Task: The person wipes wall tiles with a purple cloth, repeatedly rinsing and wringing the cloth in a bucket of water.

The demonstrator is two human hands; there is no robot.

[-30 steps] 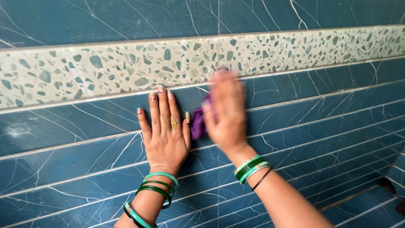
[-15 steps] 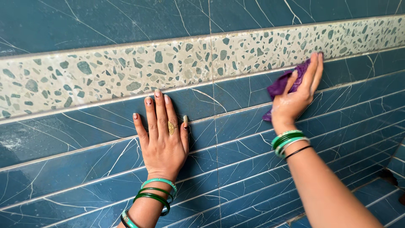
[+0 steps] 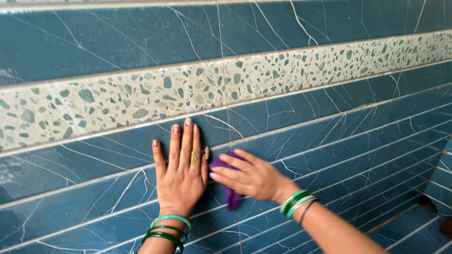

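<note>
Two hands are on the wall, low and centre in the frame. Right hand (image 3: 252, 176) presses a purple cloth (image 3: 230, 195) flat against the blue tile; its grip is a flat-fingered press, fingers extended leftward over the cloth, not curled into a fist. Cloth is bunched, long axis roughly vertical: one edge shows above the fingers, the other hangs below the palm, pointing down. Most of it is hidden under the hand. Left hand (image 3: 181, 176) lies open and flat on the wall just beside the cloth, fingers spread and pointing up, holding nothing; a gold ring (image 3: 194, 159) sits on one finger. The little finger is touching or nearly touching the cloth; which cannot be told.

Green bangles (image 3: 296, 202) circle the right wrist, with more on the left wrist at the bottom edge. Outward, dark blue tiles (image 3: 329, 141) with white veining run in ribbed bands slanting up to the right. A pale speckled border strip (image 3: 235, 82) crosses the frame above the hands, clear of both.
</note>
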